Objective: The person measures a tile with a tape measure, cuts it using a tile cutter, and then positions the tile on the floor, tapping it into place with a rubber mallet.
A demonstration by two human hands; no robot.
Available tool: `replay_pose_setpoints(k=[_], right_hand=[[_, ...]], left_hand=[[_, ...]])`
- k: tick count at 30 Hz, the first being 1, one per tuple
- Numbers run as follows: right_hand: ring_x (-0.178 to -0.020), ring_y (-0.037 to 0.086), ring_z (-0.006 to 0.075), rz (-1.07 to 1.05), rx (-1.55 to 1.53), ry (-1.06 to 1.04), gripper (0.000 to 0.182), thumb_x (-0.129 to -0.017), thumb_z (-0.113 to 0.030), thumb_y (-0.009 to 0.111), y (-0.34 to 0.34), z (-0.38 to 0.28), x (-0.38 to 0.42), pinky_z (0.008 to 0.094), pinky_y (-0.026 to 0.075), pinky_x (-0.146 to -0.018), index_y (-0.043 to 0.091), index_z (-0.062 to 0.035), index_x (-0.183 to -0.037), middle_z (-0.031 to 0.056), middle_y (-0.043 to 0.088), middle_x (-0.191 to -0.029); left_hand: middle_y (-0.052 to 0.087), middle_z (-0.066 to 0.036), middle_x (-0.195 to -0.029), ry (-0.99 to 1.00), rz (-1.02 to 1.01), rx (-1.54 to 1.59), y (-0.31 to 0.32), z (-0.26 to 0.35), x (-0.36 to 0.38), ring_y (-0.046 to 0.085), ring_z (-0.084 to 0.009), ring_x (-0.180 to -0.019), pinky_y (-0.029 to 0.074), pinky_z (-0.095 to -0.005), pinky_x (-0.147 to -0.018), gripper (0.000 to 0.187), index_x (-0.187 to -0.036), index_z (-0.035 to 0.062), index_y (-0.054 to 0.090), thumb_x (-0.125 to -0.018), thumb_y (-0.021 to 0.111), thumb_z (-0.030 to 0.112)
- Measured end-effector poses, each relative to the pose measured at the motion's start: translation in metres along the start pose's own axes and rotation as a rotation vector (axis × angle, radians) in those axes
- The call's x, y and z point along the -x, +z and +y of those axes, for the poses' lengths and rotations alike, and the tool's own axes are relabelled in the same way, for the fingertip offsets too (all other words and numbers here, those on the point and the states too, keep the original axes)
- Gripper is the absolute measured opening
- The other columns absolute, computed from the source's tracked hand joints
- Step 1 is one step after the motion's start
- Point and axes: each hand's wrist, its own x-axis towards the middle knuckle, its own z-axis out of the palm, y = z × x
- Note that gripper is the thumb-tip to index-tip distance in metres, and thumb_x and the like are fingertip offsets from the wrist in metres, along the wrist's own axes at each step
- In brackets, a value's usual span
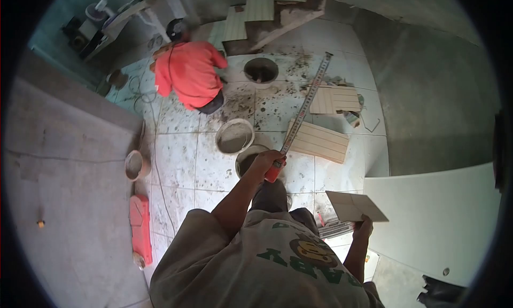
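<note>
1. A white tiled floor (173,169), dark-spattered, lies before me.
2. On it crouches a coral-shirted person (189,75).
3. At my right side, my right hand (363,229) pinches a thin beige four-cornered tile (354,205).
4. My left hand (265,161) grips a red-cased tape measure (274,172), silver blade stretched forward.

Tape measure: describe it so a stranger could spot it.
On the tiled floor, find the two buckets at mid-view. Overlapping the nearer one, the left hand grips the tape measure; unlike the buckets, it is red, with a long, marked blade.
</note>
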Motion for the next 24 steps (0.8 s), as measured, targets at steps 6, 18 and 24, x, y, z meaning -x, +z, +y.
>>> replay_pose_setpoints(k=[6, 18, 24], right_hand=[[-0.049, 0.053, 0.0170, 0.039, 0.161, 0.061, 0.018, -0.076, -0.012, 0.057, 0.070, -0.026, -0.028, 0.0282, 0.041, -0.040, 0.056, -0.0002, -0.089, 0.0075, 0.056, -0.068], [-0.062, 0.058, 0.0189, -0.351, 0.254, 0.225, 0.023, -0.077, -0.009, 0.054, 0.137, -0.012, -0.058, 0.0294, 0.048, -0.047, 0.053, -0.0038, -0.099, 0.0089, 0.059, -0.082], [-0.070, 0.061, 0.0197, -0.262, 0.322, 0.251, 0.025, -0.078, -0.009, 0.055, 0.125, -0.006, -0.047, 0.0303, 0.050, -0.051, 0.055, -0.0025, -0.102, 0.0087, 0.060, -0.087]], left_hand=[[0.063, -0.009, -0.078, 0.023, 0.247, 0.173, -0.031, -0.040, 0.053, 0.061, -0.0164, -0.069, 0.049, -0.0293, -0.062, 0.025, -0.088, 0.0014, 0.062, -0.083, 0.062, 0.026], [0.063, -0.008, -0.077, 0.018, 0.433, 0.219, -0.029, -0.071, 0.092, 0.061, -0.0162, -0.070, 0.048, -0.0294, -0.065, 0.020, -0.086, 0.0023, 0.062, -0.084, 0.060, 0.023], [0.062, -0.005, -0.074, 0.049, 0.412, 0.187, -0.019, -0.046, 0.078, 0.055, -0.0116, -0.062, 0.044, -0.0269, -0.058, 0.021, -0.083, 0.0012, 0.064, -0.084, 0.061, 0.022]])
